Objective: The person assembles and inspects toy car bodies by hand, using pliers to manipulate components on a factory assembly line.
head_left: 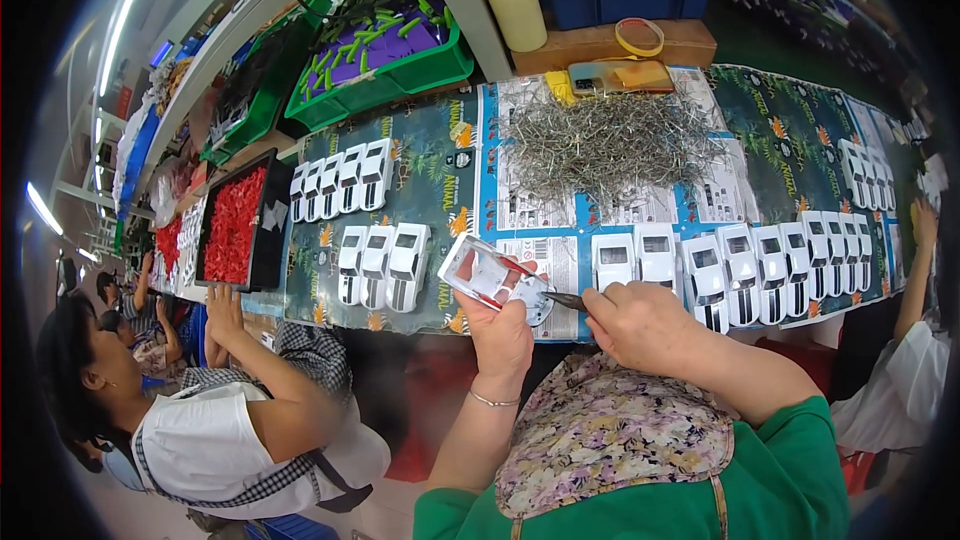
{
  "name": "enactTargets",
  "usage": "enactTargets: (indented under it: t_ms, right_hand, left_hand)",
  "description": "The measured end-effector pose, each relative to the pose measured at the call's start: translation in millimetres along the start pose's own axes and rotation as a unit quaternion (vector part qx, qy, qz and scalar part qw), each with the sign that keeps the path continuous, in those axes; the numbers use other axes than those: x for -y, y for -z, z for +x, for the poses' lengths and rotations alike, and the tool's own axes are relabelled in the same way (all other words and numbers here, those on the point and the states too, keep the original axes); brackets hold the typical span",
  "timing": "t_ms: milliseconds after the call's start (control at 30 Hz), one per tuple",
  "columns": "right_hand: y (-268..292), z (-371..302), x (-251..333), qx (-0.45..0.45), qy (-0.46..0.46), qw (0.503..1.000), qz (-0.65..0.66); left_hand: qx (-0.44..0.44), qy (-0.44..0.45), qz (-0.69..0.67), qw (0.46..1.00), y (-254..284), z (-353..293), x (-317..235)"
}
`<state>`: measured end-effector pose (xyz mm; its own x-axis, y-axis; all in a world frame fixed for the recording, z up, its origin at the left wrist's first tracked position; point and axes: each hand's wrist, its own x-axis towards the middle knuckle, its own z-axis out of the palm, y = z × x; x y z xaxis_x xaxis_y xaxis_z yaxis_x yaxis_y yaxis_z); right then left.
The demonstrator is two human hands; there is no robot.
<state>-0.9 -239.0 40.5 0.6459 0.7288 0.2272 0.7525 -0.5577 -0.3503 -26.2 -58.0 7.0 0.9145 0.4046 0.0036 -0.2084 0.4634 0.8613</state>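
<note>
My left hand holds a white toy car body with its hollow underside turned up, and red parts show inside it. In my right hand is a dark pointed hand tool, probably pliers, its tip reaching into the near end of the car body. Fingers wrap round the tool, so its handles are hidden. Beyond my hands lies a large heap of thin metal rods. White toy car bodies stand in rows to the right and to the left.
A black bin of red parts stands at the left, near a seated co-worker. Green crates sit at the back left. A phone, a tape roll and a pale bottle are behind the heap. Another person's arm reaches in at right.
</note>
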Motion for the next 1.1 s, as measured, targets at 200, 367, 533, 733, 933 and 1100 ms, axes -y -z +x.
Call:
enactTargets:
  t_ms: [200,367,533,733,933,1100]
  right_hand:
    - [7.0,5.7,-3.0,0.042,0.063,0.994,-0.084]
    - [16.2,17.8,-11.2,0.07,0.111,0.988,-0.085]
    - [22.2,22.7,-8.9,0.108,0.129,0.981,-0.092]
    - [14.9,18.3,-12.3,0.102,0.08,0.991,-0.044]
    - [6.3,9.6,-7.9,0.037,0.024,0.998,0.044]
    - [11.3,-2.3,-10.1,0.039,-0.011,0.997,0.065]
  left_hand:
    - [0.018,0.019,0.025,0.999,1.6,-2.5,2.3]
    - [0.031,0.007,0.058,0.998,5.8,-3.0,6.5]
    - [0.03,0.013,0.065,0.997,7.7,-3.7,8.0]
    - [0.039,0.043,0.033,0.998,5.1,-4.2,-1.9]
    - [0.07,0.028,0.047,0.996,12.9,6.2,-13.5]
    - [0.105,-0.203,0.539,0.811,49.2,28.9,-24.7]
